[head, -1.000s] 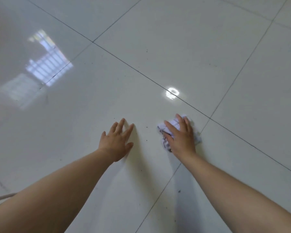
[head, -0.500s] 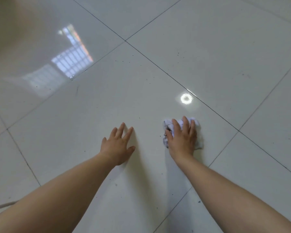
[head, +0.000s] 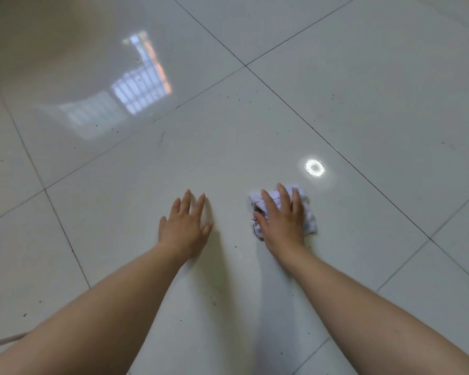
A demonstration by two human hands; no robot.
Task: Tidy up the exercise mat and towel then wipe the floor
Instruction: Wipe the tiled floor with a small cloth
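Note:
A crumpled white cloth (head: 307,212) lies on the glossy white tiled floor (head: 255,131). My right hand (head: 282,220) presses flat on top of the cloth with straight fingers, and the cloth shows around the fingertips and at the hand's right side. To its left, my left hand (head: 186,226) rests palm down on the bare tile, fingers spread. No exercise mat or towel is in view.
Dark grout lines cross the floor diagonally. Small dark specks dot the tiles near my hands. A window reflection (head: 136,87) and a round lamp reflection (head: 314,167) shine on the floor. A pale cord (head: 3,341) lies at the lower left edge.
My right hand has slid the cloth leftward off the grout line into the middle of the tile. The view has shifted right across the floor. My left hand stays planted.

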